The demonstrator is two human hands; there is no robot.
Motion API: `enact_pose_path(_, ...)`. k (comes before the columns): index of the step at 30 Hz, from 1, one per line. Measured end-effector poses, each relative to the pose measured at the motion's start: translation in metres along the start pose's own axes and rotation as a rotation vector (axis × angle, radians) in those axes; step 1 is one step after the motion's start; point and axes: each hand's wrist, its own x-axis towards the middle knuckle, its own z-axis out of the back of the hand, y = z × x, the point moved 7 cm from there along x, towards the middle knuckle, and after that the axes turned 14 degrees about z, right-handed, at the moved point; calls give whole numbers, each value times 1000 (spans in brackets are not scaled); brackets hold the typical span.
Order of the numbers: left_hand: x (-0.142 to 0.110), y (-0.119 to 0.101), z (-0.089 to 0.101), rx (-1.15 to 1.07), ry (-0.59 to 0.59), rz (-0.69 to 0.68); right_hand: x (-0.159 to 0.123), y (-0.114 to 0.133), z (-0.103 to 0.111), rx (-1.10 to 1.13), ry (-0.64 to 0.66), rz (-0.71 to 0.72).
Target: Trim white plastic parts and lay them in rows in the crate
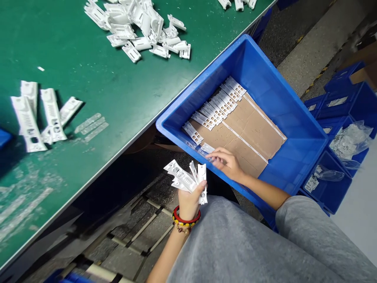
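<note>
Left hand wrapped round a bunch of white slotted plastic strips, right hand half-curled by the blue plastic bin, can't tell if gripping. Partway I'd guess: one row down on brown cardboard, loose white pieces left on the green tabletop

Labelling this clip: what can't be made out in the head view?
All in the head view:
Count of held white parts: they overlap in the left hand.
Right hand contact: its own fingers mask it.
White pile: cut off by the top edge.
Blue object: cut off by the left edge.
Bagged pieces: too small to identify.
</note>
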Motion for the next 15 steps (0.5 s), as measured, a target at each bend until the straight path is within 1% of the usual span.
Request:
enact_pose_path(2,1,3,-2,11,7,11,1,20,-10,101,58,-26)
enact_pose_path(3,1,3,-3,7,14,26,0,24,-12,146,45,-64)
enact_pose_path(4,0,3,-6,-1,24,38,-1,23,-12,197,-1,-116)
enact_pose_path(6,-2,-2,-12,-37,71,54,-5,13,-6,330,-145,-230)
enact_pose_path(8,-5,-8,-19,-76,143,58,-8,-5,8,445,-303,-314)
enact_pose_path(9,-6,-12,-22,-92,172,60,-9,-18,17,466,-365,-342)
enact_pose_path(11,-7,-16,-25,-112,201,72,-8,-46,35,401,-421,-378)
enact_pose_path(12,-8,-17,-25,-117,203,79,-6,-61,43,316,-408,-388)
enact_pose_path(14,-8,-18,-24,-133,194,96,-2,-89,52,65,-310,-362)
enact_pose_path(15,-8,-18,-24,-142,190,104,0,-100,51,-79,-244,-327)
